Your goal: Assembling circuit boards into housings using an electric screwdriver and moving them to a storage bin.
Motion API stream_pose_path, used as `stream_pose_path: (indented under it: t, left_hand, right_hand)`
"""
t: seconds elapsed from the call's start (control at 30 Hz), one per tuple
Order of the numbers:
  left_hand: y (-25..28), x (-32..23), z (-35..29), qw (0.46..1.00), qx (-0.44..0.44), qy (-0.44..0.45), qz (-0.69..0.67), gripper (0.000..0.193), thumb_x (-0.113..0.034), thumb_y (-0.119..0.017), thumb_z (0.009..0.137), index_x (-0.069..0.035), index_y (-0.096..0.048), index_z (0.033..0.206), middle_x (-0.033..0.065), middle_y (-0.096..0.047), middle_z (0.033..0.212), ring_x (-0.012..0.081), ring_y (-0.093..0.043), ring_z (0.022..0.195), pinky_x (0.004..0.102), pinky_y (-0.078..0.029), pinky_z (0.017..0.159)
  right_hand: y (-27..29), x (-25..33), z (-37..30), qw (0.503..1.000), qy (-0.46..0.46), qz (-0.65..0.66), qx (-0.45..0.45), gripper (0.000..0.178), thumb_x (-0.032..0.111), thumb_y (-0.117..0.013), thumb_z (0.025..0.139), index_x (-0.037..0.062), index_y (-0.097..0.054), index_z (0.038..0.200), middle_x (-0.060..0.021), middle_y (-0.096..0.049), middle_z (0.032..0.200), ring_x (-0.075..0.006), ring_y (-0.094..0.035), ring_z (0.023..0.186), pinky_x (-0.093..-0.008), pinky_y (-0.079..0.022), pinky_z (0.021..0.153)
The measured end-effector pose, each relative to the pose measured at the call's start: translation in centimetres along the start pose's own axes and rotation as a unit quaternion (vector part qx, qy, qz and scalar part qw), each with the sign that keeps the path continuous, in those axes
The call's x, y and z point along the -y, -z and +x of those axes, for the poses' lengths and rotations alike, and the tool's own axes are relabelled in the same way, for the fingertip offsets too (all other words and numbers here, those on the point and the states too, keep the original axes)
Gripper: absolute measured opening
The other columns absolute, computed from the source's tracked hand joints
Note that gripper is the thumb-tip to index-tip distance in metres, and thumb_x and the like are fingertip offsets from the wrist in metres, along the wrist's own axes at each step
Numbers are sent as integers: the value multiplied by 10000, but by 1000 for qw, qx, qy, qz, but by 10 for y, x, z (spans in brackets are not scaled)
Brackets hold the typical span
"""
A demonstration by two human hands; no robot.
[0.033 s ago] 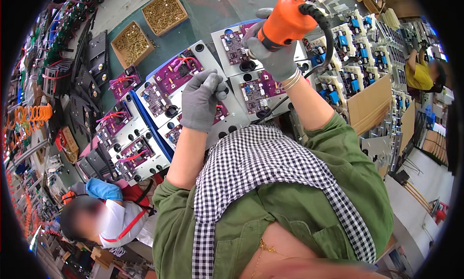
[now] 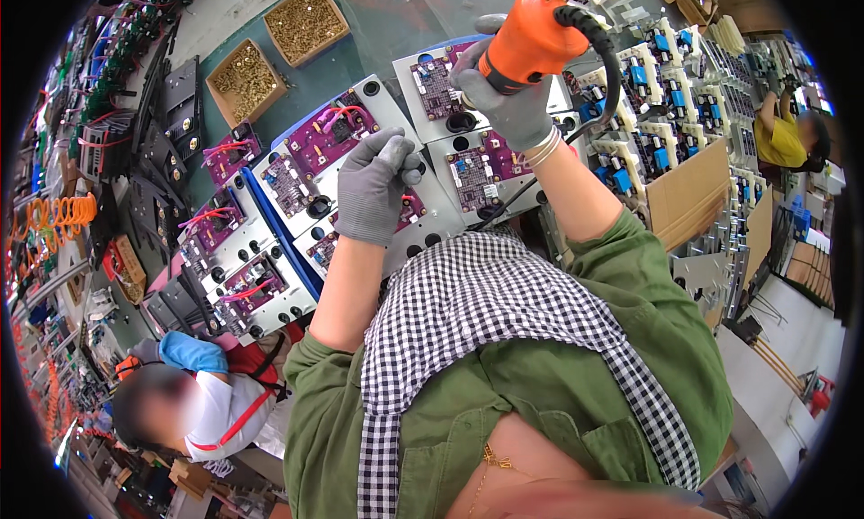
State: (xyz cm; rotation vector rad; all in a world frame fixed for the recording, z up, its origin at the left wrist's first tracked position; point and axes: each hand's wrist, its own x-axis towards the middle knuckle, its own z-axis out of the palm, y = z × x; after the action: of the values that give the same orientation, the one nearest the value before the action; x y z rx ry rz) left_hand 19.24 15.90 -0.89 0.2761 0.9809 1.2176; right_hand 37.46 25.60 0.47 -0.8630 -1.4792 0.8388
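My right hand (image 2: pixel 508 110), in a grey glove, is wrapped round an orange electric screwdriver (image 2: pixel 533 40) with a black cable, above the far right metal plate. Its tip is hidden. My left hand (image 2: pixel 373 182), gloved too, is closed with the fingertips pinched together over the middle plates; whatever they hold, if anything, cannot be made out. Beneath it lie metal plates with purple circuit boards (image 2: pixel 335 134) and red wires. Another purple circuit board (image 2: pixel 481 170) sits on a plate between my hands. More plates with boards (image 2: pixel 254 290) lie to the left.
Two cardboard boxes of small brass-coloured screws (image 2: pixel 307 22) stand at the back. On the right are rows of white and blue parts (image 2: pixel 661 96) beside a cardboard sheet (image 2: pixel 691 195). Black metal parts (image 2: pixel 180 114) line the left. One co-worker (image 2: pixel 216 393) is at lower left, another (image 2: pixel 787 137) far right.
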Motion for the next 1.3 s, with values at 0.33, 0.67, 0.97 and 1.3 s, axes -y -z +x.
stream_pose_path:
  t: [0.33, 0.67, 0.97, 1.3]
  left_hand:
    - [0, 1, 4, 1000, 17, 9, -16, 159, -87, -602, 911, -21, -624, 1055, 76, -626, 845, 158, -598, 719, 265, -472, 583]
    - [-3, 4, 6, 999, 3, 34, 4, 350, -363, -580, 930, -15, -614, 943, 22, -574, 737, 98, -523, 582, 228, -423, 487]
    - [-11, 6, 6, 998, -34, 55, 12, 464, -509, -581, 889, -52, -590, 812, 17, -544, 632, 96, -487, 488, 229, -385, 415]
    - [-7, 11, 3, 999, -15, 40, 15, 460, -524, -586, 880, -73, -597, 788, -4, -536, 609, 87, -474, 476, 219, -370, 407]
  right_hand:
    - [3, 10, -6, 997, -22, -52, 58, 495, -55, -645, 739, 1, -397, 1164, -94, -631, 781, -142, -621, 686, -272, -535, 636]
    - [-7, 72, 18, 932, -3, 363, -15, 175, 151, -632, 848, -16, -582, 867, -83, -620, 757, -210, -640, 675, -345, -549, 663]
    - [-6, 78, 16, 908, 3, 414, 63, 310, 295, -669, 850, -6, -593, 854, -86, -625, 760, -226, -635, 675, -392, -543, 697]
    - [-8, 86, 11, 938, -14, 344, 47, 438, 452, -467, 900, 23, -552, 882, -95, -563, 731, -217, -575, 686, -426, -493, 740]
